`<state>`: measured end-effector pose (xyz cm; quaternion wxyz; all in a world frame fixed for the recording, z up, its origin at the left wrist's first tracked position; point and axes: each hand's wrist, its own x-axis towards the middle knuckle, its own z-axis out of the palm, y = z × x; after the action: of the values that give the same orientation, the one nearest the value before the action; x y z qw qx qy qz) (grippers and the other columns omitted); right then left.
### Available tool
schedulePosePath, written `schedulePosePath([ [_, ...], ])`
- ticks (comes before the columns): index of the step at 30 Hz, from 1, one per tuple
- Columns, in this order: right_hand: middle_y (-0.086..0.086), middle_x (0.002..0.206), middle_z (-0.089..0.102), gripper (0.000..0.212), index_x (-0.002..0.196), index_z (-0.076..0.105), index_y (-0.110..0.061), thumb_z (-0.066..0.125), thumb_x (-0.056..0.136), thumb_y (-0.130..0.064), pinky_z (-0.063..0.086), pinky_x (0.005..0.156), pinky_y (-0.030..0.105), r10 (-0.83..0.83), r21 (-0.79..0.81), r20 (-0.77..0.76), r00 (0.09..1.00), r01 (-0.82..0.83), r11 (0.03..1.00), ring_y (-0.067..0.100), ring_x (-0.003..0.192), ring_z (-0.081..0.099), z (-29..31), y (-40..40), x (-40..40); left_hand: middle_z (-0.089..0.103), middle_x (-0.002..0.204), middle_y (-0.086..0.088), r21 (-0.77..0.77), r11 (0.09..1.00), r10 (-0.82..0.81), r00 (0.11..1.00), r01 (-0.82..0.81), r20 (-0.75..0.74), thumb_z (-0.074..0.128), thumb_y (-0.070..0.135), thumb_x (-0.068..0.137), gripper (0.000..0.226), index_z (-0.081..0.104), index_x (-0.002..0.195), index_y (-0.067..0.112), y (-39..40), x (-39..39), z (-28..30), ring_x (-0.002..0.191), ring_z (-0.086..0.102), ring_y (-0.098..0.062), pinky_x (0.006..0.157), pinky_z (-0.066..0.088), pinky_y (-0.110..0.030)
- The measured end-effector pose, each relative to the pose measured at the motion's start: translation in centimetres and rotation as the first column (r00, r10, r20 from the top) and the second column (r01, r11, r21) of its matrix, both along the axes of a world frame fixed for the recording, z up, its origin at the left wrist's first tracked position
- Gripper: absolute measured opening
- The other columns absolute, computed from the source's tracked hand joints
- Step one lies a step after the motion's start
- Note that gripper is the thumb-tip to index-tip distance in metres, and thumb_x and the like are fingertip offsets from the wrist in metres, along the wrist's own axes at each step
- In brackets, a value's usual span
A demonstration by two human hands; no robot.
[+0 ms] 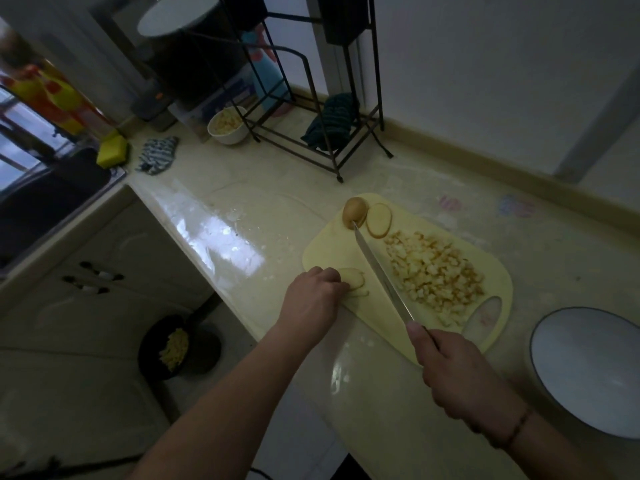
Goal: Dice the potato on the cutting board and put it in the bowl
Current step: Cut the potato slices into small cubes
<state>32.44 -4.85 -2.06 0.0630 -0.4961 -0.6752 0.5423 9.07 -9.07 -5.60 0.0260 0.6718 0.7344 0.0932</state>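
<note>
Our right hand [460,372] grips the knife [379,271], its long axis running away from us, tip touching the potato end [354,212]. Our left hand [313,294] pinches slices [352,278] left of the blade; dice [434,271] lie right of it on the cutting board [329,251]; bowl [588,368] beside our right hand.

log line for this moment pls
left hand holds potato slices on cutting board | right hand grips knife | diced pile on board | bowl empty
</note>
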Motion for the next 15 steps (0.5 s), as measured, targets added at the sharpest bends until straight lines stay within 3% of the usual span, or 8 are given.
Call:
schedulePosePath([
  [3, 0.000, 0.051, 0.048, 0.056, 0.060, 0.046, -0.014, 0.035, 0.091, -0.059, 0.030, 0.047, 0.023, 0.002, 0.000, -0.002, 1.000, -0.002, 1.000, 0.010, 0.043, 0.044, 0.1, -0.1, 0.0, 0.065, 0.085, -0.006, 0.026, 1.000, 0.010, 1.000, -0.010, -0.008, 0.040, 0.019, 0.085, 0.043, 0.079, 0.102, 0.016, -0.7, 0.9, -0.7, 0.070, 0.061, -0.031, 0.053, 0.053, -0.036],
  [11, 0.002, 0.053, 0.049, 0.056, 0.062, 0.048, -0.012, 0.035, 0.093, -0.057, 0.029, 0.046, 0.023, 0.009, 0.016, -0.002, 1.000, -0.008, 1.000, 0.010, 0.044, 0.042, 0.1, -0.2, 0.1, 0.064, 0.105, -0.010, 0.077, 0.995, 0.061, 0.995, -0.067, 0.073, 0.040, 0.018, 0.091, 0.043, 0.075, 0.116, 0.017, -2.2, 1.0, -1.5, 0.089, 0.061, -0.033, 0.076, 0.054, -0.038],
  [15, 0.003, 0.055, 0.051, 0.056, 0.063, 0.048, -0.012, 0.035, 0.093, -0.057, 0.028, 0.046, 0.022, 0.009, 0.024, 0.000, 1.000, -0.009, 1.000, 0.010, 0.046, 0.043, 0.2, -0.1, 0.3, 0.065, 0.102, -0.006, 0.115, 0.946, 0.274, 0.936, -0.304, 0.220, 0.057, 0.007, 0.088, 0.025, 0.076, 0.103, 0.011, -2.8, 0.7, -1.6, 0.095, 0.061, -0.030, 0.082, 0.053, -0.036],
])
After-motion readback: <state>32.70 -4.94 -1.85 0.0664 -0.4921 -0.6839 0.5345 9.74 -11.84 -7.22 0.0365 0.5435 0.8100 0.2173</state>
